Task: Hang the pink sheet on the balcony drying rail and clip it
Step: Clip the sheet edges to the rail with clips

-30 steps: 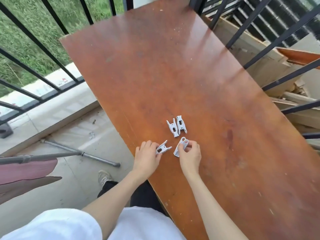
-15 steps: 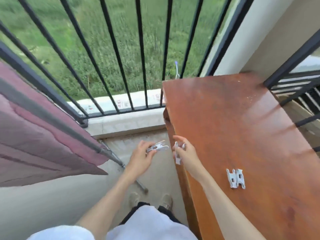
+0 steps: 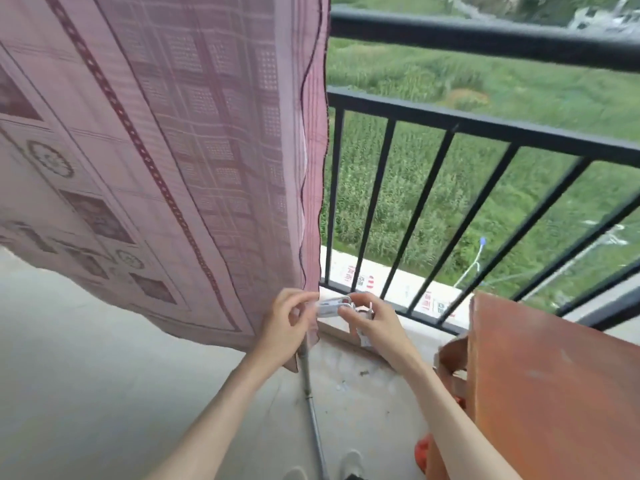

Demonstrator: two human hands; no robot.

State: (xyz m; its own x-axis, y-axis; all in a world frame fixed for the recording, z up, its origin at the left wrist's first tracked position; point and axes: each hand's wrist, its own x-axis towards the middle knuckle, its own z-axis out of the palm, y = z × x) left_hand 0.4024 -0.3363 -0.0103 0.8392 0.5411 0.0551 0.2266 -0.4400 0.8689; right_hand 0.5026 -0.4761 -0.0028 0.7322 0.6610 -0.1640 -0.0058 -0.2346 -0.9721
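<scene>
both arms reached forward, hands nearly meeting. the left hand [image 3: 284, 322] pinched the pink sheet [image 3: 166, 161] edge; just right, the right hand [image 3: 372, 322] gripped white clips [image 3: 330, 306].

A single wide-angle camera worn on the person's head looks forward and down along both forearms. It faces the black balcony railing [image 3: 446, 188] and the field beyond, with the pink sheet [image 3: 166, 150] hanging close on the left. The floor lies below.
</scene>
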